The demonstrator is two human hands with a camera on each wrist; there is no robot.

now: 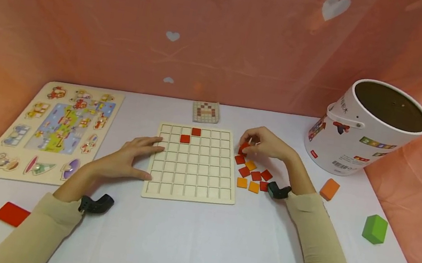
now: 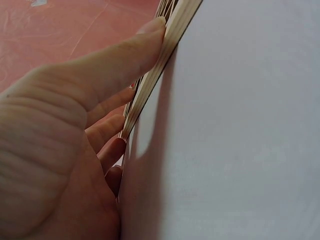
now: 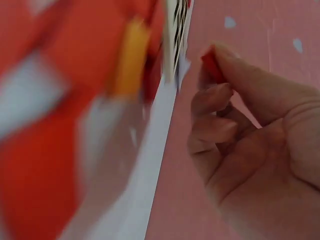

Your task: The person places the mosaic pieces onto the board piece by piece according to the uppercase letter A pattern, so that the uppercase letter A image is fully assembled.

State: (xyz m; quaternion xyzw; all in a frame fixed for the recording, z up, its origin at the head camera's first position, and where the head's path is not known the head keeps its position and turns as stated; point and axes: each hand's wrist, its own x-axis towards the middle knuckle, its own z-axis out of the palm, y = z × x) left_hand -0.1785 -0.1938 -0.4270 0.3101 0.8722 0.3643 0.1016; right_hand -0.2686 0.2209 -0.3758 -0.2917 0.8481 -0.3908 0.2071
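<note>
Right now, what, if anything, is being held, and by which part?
The right hand has a red tile in its grip, near one edge. The left hand only touches the grid board.

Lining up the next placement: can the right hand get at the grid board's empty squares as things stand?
Likely yes: the right hand, pinching a red tile, is just right of the grid board, with nothing visible between them. The left hand is at the opposite edge.

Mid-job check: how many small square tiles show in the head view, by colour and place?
Red tiles on the board: 2
Red tile in the right hand: 1
Loose red tiles beside the board: 5
Loose orange tiles beside the board: 3
Total: 11
</note>
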